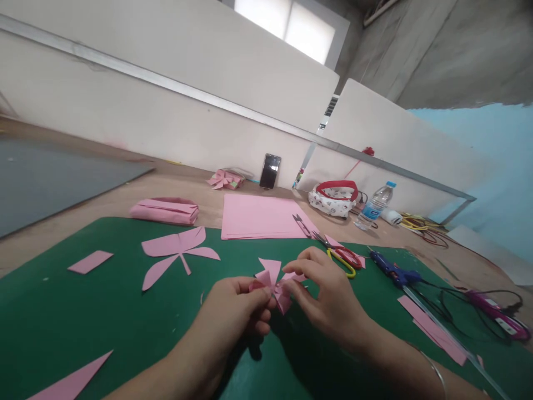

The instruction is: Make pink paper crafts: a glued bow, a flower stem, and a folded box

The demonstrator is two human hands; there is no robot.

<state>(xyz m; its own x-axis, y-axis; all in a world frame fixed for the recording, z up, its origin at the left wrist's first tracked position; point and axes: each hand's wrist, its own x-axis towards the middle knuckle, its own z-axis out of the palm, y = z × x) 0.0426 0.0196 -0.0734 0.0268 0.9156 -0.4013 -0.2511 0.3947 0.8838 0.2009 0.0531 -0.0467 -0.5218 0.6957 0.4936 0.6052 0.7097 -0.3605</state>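
A small pink paper flower (272, 272), made of folded pointed petals, is held above the green mat (137, 339). My left hand (241, 308) pinches its left side between thumb and fingers. From the right, my right hand (322, 286) has its thumb and index finger closed around a petal; the fingertips partly cover the flower's right side. A flat pink petal cutout (166, 244) lies on the mat to the left. Beyond the hands are scissors (343, 258) with red and yellow handles, and thread snips (302, 225) resting on stacked pink paper (258, 216).
On the right lie a blue glue gun (393, 269), pink paper strips (433, 328) and a purple power strip (495, 314) with cords. Toward the wall are a folded pink paper piece (164, 211), a phone (270, 171), a fabric pouch (333, 200) and a water bottle (375, 208).
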